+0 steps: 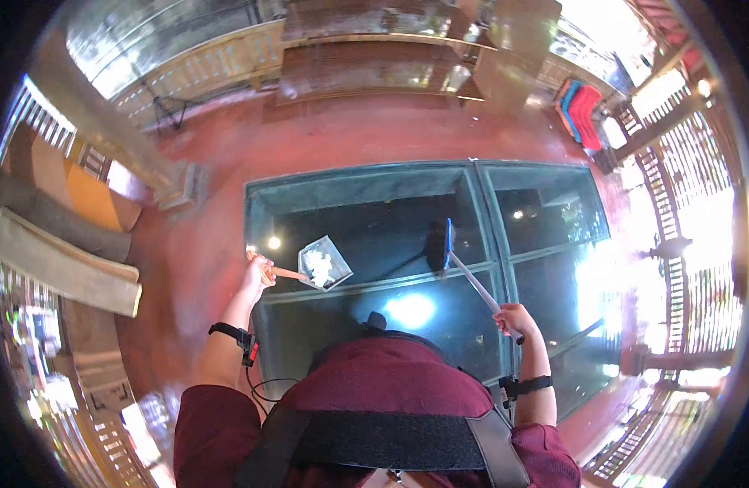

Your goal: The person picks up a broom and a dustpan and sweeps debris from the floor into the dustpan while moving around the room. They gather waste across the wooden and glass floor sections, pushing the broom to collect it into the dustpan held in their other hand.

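My left hand [260, 272] is wrapped round the orange handle of a dustpan [339, 267] with a pale, angular pan. White crumpled pieces like paper [316, 265] lie in the pan. On the other side, my right hand [516, 320] grips the grey handle of a broom [475, 284] near its end. The broom's blue head points away from me, with dark bristles on its left side, well to the right of the dustpan. Both tools are over a dark glass floor panel [366, 285] with greenish frame bars.
Red floor [195, 276] surrounds the glass. A wooden pillar [106, 122] and a long bench [69, 260] stand at left. Ahead is a wooden table or bench [374, 69]; red and blue folded cushions [582, 114] are at far right. Bright reflections cover parts of the glass.
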Demonstrator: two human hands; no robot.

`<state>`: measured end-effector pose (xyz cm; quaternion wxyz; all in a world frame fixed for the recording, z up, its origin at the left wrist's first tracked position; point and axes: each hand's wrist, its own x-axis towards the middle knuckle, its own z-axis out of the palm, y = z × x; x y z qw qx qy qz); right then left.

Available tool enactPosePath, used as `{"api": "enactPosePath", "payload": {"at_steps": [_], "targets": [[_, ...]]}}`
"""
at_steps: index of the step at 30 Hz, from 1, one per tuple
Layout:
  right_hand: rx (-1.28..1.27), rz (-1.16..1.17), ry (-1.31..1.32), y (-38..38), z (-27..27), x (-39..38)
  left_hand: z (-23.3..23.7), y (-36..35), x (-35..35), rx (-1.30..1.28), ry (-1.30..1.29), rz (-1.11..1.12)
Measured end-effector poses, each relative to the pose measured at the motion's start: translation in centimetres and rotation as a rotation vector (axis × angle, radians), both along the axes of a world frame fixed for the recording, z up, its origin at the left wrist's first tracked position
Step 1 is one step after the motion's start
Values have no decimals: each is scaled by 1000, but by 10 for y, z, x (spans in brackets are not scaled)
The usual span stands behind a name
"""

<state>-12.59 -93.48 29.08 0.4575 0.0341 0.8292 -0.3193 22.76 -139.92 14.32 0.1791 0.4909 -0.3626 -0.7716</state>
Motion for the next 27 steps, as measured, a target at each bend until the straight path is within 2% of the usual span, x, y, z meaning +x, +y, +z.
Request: {"api": "enactPosePath", "payload": {"at_steps": [5, 8, 12, 17, 20, 27], "targets": [[-90, -55, 1, 12, -15, -38, 13, -3, -118, -9, 13, -150], [-48, -53, 55, -11, 1, -55, 36, -6, -184, -41, 38, -213], [17, 166, 143, -27, -16, -92, 40, -4, -261, -99, 67, -274], [49, 318, 245, -82, -13, -150, 41, -20, -333, -48, 51, -271], [-5, 307, 256, -100, -26, -194, 36, -35, -377, -17, 97, -270], [195, 488, 395, -146, -12, -311, 35, -63, -473, 24, 66, -324]]}}
